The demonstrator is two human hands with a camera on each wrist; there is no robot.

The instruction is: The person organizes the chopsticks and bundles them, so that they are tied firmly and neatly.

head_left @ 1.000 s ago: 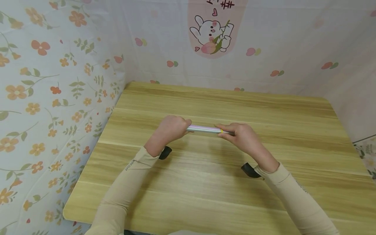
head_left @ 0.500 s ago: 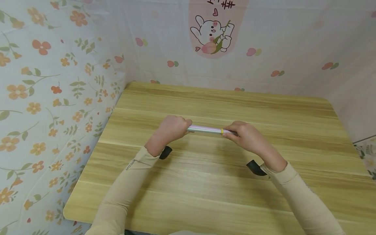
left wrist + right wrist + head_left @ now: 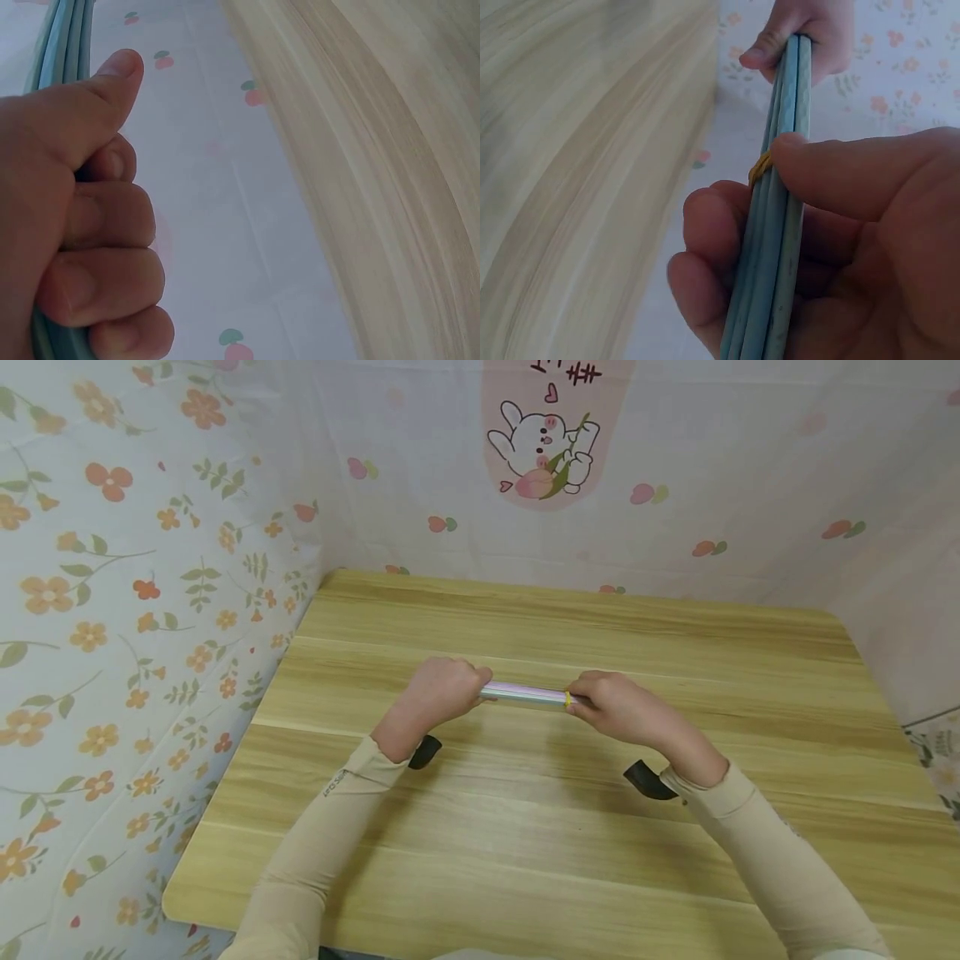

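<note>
A bundle of slim pastel sticks [image 3: 525, 693], lavender and teal in the head view, is held level above the table between both hands. My left hand [image 3: 446, 687] grips its left part, fingers curled round the sticks [image 3: 67, 45] with the thumb along them. Near the right end, a yellow rubber band [image 3: 760, 168] goes round the bundle. My right hand [image 3: 618, 703] holds that end; its thumb presses beside the band and its fingers curl underneath. Much of both ends is hidden by the hands in the head view.
The wooden table [image 3: 495, 827] spreads out beneath the hands. Floral cloth [image 3: 150, 693] hangs at the left, and a printed white curtain [image 3: 420, 460] stands behind the table. A dark curved piece [image 3: 649, 781] shows under the right wrist, another [image 3: 425, 752] under the left.
My right hand slid right along the bundle, uncovering the rubber band, then came back slightly so its fingertips meet the band. My left hand has stayed nearly in place.
</note>
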